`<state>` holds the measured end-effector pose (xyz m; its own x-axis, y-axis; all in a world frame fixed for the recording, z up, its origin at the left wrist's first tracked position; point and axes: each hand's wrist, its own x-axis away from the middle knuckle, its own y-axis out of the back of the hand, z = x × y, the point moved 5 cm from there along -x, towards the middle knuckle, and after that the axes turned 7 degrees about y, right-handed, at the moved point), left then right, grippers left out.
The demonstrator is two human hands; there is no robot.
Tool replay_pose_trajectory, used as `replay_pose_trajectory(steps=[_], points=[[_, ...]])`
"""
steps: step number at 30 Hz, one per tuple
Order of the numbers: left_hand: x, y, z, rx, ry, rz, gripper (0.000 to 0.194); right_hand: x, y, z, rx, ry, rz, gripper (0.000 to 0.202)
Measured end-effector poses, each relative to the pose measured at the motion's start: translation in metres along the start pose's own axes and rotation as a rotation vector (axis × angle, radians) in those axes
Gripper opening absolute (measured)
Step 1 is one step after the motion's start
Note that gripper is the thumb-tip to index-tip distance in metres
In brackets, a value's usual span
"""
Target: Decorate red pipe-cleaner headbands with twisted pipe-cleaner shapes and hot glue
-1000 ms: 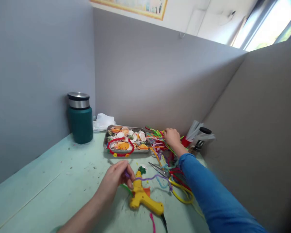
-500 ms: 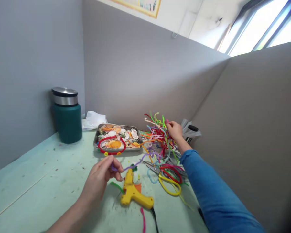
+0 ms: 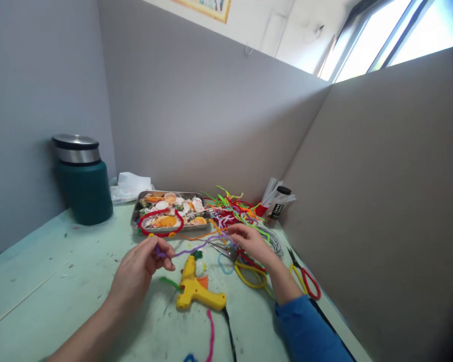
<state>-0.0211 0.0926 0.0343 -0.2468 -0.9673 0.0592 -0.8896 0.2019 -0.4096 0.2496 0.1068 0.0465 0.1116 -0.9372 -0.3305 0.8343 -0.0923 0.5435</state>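
My left hand (image 3: 145, 261) pinches one end of a purple pipe cleaner (image 3: 192, 250), which runs to the right above the table. At its other end, the fingers of my right hand (image 3: 251, 242) are closed about it; their tips are partly hidden. Below the strand lies a yellow hot glue gun (image 3: 200, 291) with a green piece (image 3: 169, 282) beside its back end. Yellow-handled scissors (image 3: 251, 276) lie partly under my right hand. Behind it spreads a tangled heap of coloured pipe cleaners (image 3: 230, 203).
A metal tray (image 3: 134, 223) of shells stands at the back, a red pipe cleaner loop (image 3: 140, 226) against its front. Left is a green flask (image 3: 85, 193). Red-handled scissors (image 3: 311, 284) lie by the right wall, near a black-capped bottle (image 3: 277, 206). A pink pipe cleaner (image 3: 211, 334) lies in front.
My right hand has left the heap and come down toward me to the purple pipe cleaner. The lifted heap has sunk back. The view has swung slightly right.
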Motion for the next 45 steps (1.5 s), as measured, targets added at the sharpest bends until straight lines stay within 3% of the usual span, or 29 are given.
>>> replay_pose_trajectory(steps=[4, 6, 9, 13, 19, 22, 26, 34, 38, 41, 43, 45], points=[[0.0, -0.002, 0.0, 0.05, 0.008, 0.0, 0.028, 0.022, -0.048, 0.011, -0.306, -0.009, 0.132, 0.038], [0.001, -0.004, 0.002, 0.054, 0.019, 0.0, 0.027, 0.028, -0.07, 0.02, -0.582, -0.026, 0.194, 0.049], [0.002, -0.008, 0.006, 0.033, 0.046, 0.015, 0.028, 0.032, -0.09, 0.036, -0.898, -0.051, 0.201, 0.045], [0.002, -0.008, 0.01, 0.017, 0.067, -0.006, 0.029, 0.038, -0.094, 0.055, -0.876, -0.031, 0.176, 0.034], [0.002, -0.004, 0.014, 0.029, 0.079, -0.092, 0.025, 0.049, -0.1, 0.058, -0.87, -0.069, 0.304, 0.036], [0.0, -0.003, 0.019, -0.087, 0.117, -0.096, 0.029, 0.043, -0.095, 0.046, -0.778, -0.07, 0.109, 0.02], [-0.008, 0.003, 0.029, -0.273, 0.21, -0.052, 0.033, 0.033, -0.081, 0.023, -0.702, -0.137, -0.203, 0.026], [-0.007, -0.005, 0.023, -0.286, 0.255, 0.057, 0.033, 0.02, -0.077, 0.012, -0.678, -0.188, -0.253, 0.031], [-0.007, 0.0, 0.017, -0.345, 0.23, 0.007, 0.036, 0.021, -0.073, 0.014, -0.655, -0.189, -0.295, 0.033], [-0.003, 0.008, 0.001, -0.445, 0.067, -0.154, 0.031, 0.025, -0.068, 0.016, -0.628, -0.174, -0.355, 0.032], [0.01, 0.007, -0.021, -0.741, -0.317, -0.366, 0.019, 0.027, -0.068, 0.019, -0.623, -0.16, -0.372, 0.031], [0.022, -0.006, -0.027, -0.866, -0.522, -0.346, 0.013, 0.03, -0.072, 0.024, -0.627, -0.146, -0.356, 0.03]])
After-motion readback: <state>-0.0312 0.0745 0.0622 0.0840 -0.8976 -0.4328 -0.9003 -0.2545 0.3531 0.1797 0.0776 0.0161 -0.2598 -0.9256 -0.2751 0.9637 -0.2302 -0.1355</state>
